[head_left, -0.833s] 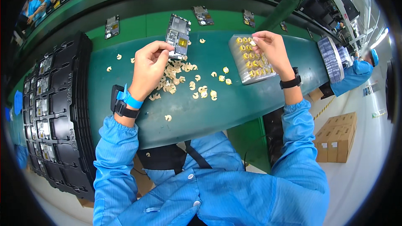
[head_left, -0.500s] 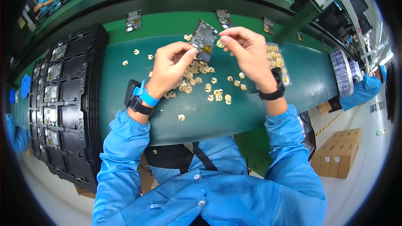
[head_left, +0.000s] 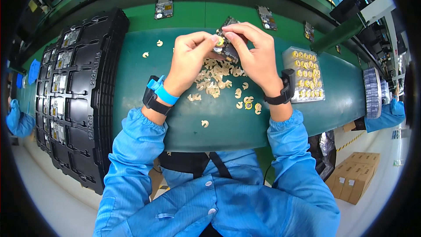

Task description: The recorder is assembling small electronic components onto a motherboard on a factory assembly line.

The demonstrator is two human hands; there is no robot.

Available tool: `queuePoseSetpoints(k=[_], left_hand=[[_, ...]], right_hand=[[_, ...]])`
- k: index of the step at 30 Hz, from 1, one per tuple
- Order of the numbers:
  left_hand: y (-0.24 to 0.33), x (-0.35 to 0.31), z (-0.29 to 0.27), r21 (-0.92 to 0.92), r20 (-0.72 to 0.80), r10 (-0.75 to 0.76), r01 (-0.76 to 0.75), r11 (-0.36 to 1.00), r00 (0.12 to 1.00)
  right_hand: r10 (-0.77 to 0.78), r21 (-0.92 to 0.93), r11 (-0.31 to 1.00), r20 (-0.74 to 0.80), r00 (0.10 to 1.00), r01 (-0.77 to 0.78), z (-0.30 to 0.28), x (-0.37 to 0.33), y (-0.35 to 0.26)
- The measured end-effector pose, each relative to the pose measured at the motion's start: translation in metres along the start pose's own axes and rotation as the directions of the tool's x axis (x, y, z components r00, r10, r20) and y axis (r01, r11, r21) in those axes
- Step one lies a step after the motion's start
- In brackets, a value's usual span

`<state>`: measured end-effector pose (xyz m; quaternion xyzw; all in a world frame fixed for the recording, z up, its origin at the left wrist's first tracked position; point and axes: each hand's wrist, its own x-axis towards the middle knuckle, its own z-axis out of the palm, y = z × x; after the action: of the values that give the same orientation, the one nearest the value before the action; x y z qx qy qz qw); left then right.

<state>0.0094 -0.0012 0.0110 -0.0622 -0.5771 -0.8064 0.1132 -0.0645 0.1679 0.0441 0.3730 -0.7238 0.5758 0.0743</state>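
Note:
A dark circuit board is held tilted above the table, between my two hands. My right hand is closed on its upper part, fingers over the top edge. My left hand pinches at a small round yellow-rimmed disc against the board's left side. Whether the disc is attached to the board I cannot tell. Below the hands, a loose heap of small beige C-shaped pieces covers the green mat. One yellow-rimmed disc lies among several scattered pieces.
A clear tray of yellow-rimmed discs stands right of my right hand. On the left rises a stack of black trays holding boards. Further circuit boards lie along the far green strip. A green post stands at the back right.
The board has passed from my left hand to my right and is turned differently. My left fingers are now at the yellow-rimmed disc, which my right hand held before. The view has shifted.

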Motion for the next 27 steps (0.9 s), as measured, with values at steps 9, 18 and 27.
queuePoseSetpoints(k=[9,18,27], left_hand=[[0.003,0.004,-0.003,-0.018,-0.011,-0.006,0.006,1.000,1.000],[0.002,0.000,0.006,0.179,-0.048,0.172,-0.161,0.971,0.984],[0.001,0.000,0.003,0.376,-0.094,0.262,-0.210,0.902,0.960]], right_hand=[[-0.465,-0.316,0.807,0.183,0.866,0.499,-0.003,-0.002,0.010],[-0.240,-0.113,0.966,-0.042,0.970,0.234,0.003,-0.008,0.006],[-0.134,-0.038,0.990,-0.031,0.990,0.133,0.005,-0.008,0.008]])
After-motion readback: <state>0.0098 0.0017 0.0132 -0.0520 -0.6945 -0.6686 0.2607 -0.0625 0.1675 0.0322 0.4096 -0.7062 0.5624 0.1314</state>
